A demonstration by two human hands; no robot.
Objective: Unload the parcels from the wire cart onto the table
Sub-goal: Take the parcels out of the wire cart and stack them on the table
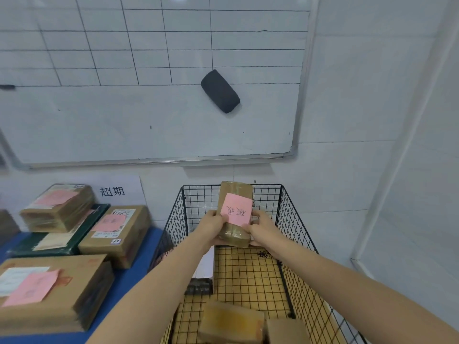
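I am holding a brown parcel (234, 234) on end above the far part of the wire cart (295, 219), clear of the cart floor, its pink note (238, 209) facing me. I am reading this as the lift-out step, with the set-down not yet begun. My left hand (212, 225) is gripping the parcel's left edge and my right hand (263, 228) its right edge. Both thumbs are lying on the front face beside the note, while the other fingers (255, 243) are curling round behind and under the parcel, clamped on it rather than spread.

Next I am expecting to carry it left over the cart's wall to the blue table (129, 281). Several parcels (116, 232) are already lying there, so I am looking for a bare patch or a flat top to stack on. At least two more parcels (231, 324) are waiting at the cart's near end.
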